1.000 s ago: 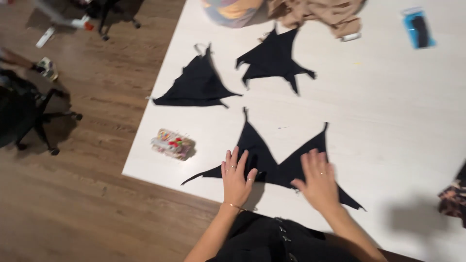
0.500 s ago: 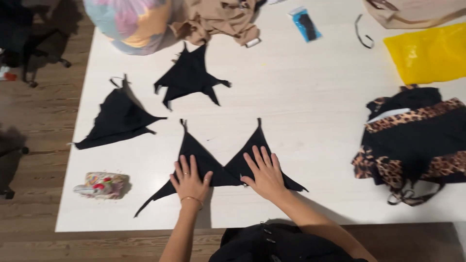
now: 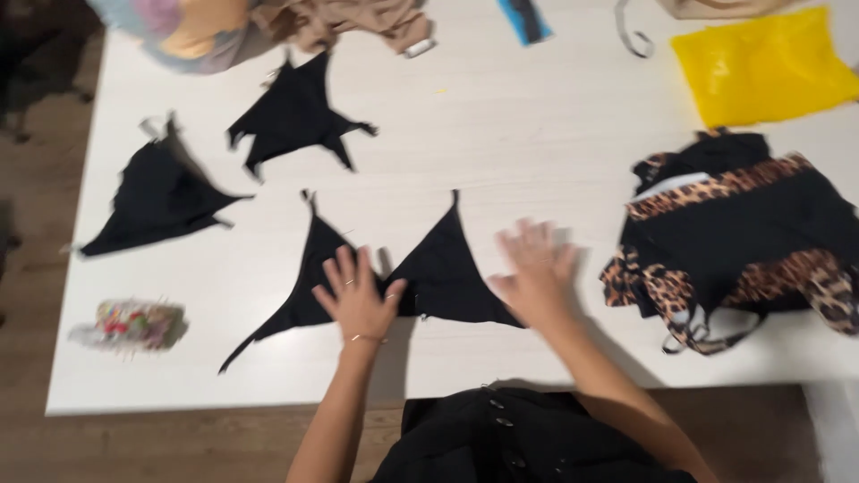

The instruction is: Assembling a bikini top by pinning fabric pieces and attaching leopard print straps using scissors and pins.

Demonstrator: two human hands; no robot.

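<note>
The white surface (image 3: 501, 134) ends at a left edge bordering the wooden floor (image 3: 36, 295) and at a near edge running just in front of the person. At the near left a small multicoloured bundle (image 3: 130, 324) lies close to that left edge, with bare room around it. Farther back, a black triangular fabric piece (image 3: 159, 199) lies near the left edge, and another black piece (image 3: 293, 114) sits to its right, toward the far side.

The black double-triangle garment (image 3: 420, 273) lies flat at the near middle, its thin left tail stretching toward the near edge. The left hand (image 3: 356, 293) rests flat on it at the join between the two triangles, fingers spread wide, gripping nothing. The right hand (image 3: 535, 268) is blurred, open with fingers spread, at the garment's right tip; I cannot tell whether it touches the cloth.

Bare surface separates that hand from a leopard-print and black clothing pile (image 3: 743, 241) at the right. A yellow bag (image 3: 761, 64) lies at the far right.
</note>
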